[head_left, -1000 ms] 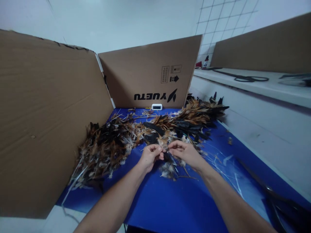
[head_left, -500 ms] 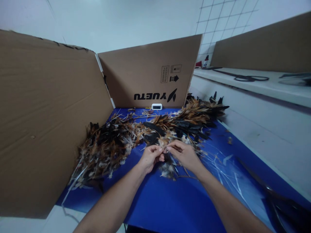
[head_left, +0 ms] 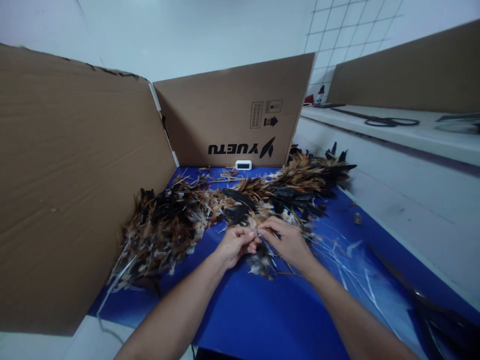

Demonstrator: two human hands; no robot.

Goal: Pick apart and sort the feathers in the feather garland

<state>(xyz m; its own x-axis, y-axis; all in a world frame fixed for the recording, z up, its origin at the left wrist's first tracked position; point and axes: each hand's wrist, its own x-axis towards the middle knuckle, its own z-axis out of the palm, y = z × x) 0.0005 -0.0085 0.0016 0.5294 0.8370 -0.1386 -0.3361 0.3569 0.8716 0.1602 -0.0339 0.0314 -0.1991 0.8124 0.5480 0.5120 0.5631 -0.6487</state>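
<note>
My left hand [head_left: 239, 245] is closed in a pinch on a small fluffy, pale-brown feather [head_left: 254, 223] in front of me. Close against it, my right hand [head_left: 284, 237] also pinches with thumb and forefinger at the base of that feather. The fingertips of both hands nearly meet, and the exact grip is partly hidden by them. Just beyond lie long black feathers [head_left: 238, 215]. Below the hands, a grey downy tuft [head_left: 261, 263] rests on the blue table surface [head_left: 270, 315].
A large heap of brown and black feathers [head_left: 161, 235] lies left; another bundle [head_left: 311, 175] stretches back right. White strings [head_left: 343, 267] and dark scissors [head_left: 423, 300] lie right. Cardboard panels [head_left: 210, 115] wall the left and back. A small white device [head_left: 243, 165] stands behind. A shelf [head_left: 397, 135] holds more scissors [head_left: 390, 121].
The left fingers have shifted slightly and curl a little closer round the feather's base. The whole view has moved a little; the feather heaps lie as before.
</note>
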